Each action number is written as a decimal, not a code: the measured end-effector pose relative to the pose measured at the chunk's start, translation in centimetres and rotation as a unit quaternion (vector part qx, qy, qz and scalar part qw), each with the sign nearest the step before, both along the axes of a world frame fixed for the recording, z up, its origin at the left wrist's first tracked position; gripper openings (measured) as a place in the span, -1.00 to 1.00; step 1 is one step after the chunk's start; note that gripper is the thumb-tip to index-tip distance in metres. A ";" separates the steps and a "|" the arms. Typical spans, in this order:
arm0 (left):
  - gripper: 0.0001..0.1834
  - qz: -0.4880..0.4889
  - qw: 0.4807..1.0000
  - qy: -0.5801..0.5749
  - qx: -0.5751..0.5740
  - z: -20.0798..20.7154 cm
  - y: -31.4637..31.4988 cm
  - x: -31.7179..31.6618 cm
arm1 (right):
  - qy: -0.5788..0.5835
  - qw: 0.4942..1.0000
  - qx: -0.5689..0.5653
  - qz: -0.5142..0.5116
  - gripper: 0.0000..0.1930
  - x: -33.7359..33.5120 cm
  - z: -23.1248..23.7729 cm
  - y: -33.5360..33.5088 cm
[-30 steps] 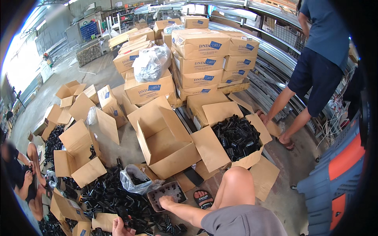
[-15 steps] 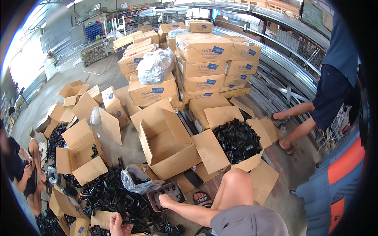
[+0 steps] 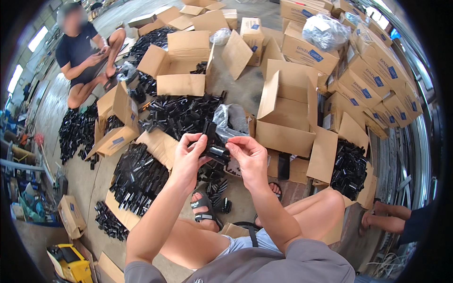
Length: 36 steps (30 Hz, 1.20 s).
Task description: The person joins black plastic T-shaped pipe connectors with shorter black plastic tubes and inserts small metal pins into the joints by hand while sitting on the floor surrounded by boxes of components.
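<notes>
My left hand (image 3: 189,158) is closed round a black L-shaped part (image 3: 211,134), held up in front of me. At its shiny end (image 3: 219,152), the fingers of my right hand (image 3: 250,158) are pinched together. Whatever sits between those fingertips is too small to make out. Below the hands, partly hidden, is a shallow tray (image 3: 234,168) with small black pieces in it. Heaps of similar black parts lie just beyond my hands (image 3: 181,113) and left of my left forearm (image 3: 139,177).
An open cardboard box (image 3: 286,139) stands ahead to the right, and another holding black parts (image 3: 348,170) is beside my knee. Stacked cartons (image 3: 363,87) rise at the far right. A seated person (image 3: 82,52) is at the far left; a yellow case (image 3: 73,264) lies near left.
My right hand has left the tray and come up to the black part. My left hand has risen with that part into the middle. The view has swung left and down.
</notes>
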<state>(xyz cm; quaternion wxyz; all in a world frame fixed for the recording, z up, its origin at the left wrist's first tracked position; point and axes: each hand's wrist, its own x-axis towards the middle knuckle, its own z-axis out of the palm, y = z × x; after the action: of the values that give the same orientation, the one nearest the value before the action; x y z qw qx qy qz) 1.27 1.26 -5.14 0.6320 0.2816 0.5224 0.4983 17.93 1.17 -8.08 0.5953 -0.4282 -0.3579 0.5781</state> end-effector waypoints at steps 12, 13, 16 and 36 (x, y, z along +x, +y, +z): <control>-0.79 0.023 0.992 0.021 0.119 1.9 -1.6 0.2 | 0.047 0.993 -0.046 0.101 -0.86 -0.6 2.5 1.1; -0.80 0.020 0.990 0.038 0.138 1.5 -1.5 0.3 | 0.052 0.993 -0.056 0.094 -0.86 -0.7 2.5 1.1; -0.82 0.018 0.979 0.079 0.187 0.4 -1.3 0.4 | 0.060 0.993 -0.072 0.073 -0.86 -1.1 2.5 1.0; -0.79 0.052 0.950 0.157 0.265 1.0 -1.1 0.9 | 0.010 0.990 -0.075 0.121 -0.81 -0.5 3.3 0.9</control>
<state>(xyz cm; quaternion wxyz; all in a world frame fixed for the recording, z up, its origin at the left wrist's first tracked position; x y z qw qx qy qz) 2.19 0.12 -4.17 0.4175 0.4865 0.4780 0.6004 17.43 2.08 -4.76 0.4908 -0.4188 -0.3570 0.6755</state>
